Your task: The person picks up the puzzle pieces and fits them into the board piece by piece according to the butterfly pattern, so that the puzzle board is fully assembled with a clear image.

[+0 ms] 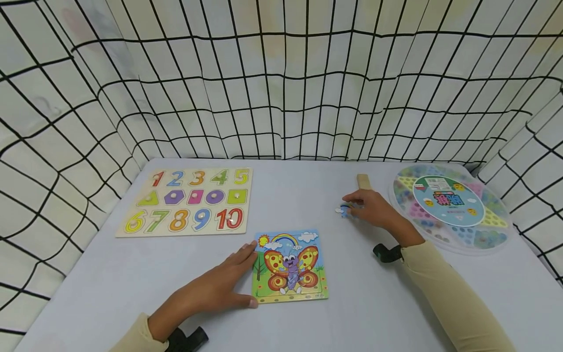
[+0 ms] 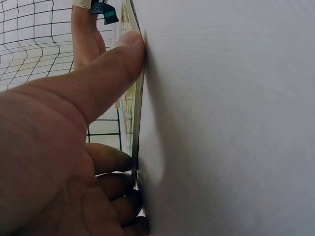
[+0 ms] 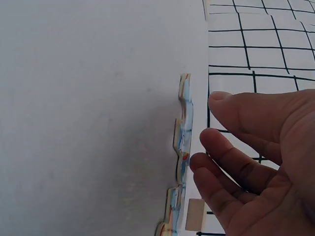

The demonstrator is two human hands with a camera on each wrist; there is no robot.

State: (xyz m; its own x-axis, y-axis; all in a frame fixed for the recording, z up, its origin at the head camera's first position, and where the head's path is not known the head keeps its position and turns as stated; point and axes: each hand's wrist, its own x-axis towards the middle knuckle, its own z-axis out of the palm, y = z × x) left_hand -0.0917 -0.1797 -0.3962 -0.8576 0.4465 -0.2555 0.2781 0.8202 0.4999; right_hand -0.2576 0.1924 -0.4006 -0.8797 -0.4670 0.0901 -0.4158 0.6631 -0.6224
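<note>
A square butterfly puzzle (image 1: 290, 266) lies flat on the white table. My left hand (image 1: 215, 288) rests at its left edge, the thumb by the near corner and the fingers by the far one. In the left wrist view, thumb and fingertips meet the puzzle's thin edge (image 2: 140, 113). Farther off to the right, my right hand (image 1: 374, 212) hovers over light blue puzzle pieces (image 1: 344, 210), partly hidden under it. The right wrist view shows these loose pieces (image 3: 183, 142) lying on the table, with the hand's loosely bent fingers (image 3: 221, 147) a little apart from them.
A number and shape board (image 1: 176, 199) lies at the back left. Beyond my right hand is a small wooden block (image 1: 363, 181). A round clear case (image 1: 492, 239) with colourful contents sits at the right. Black netting (image 1: 281, 78) surrounds the table.
</note>
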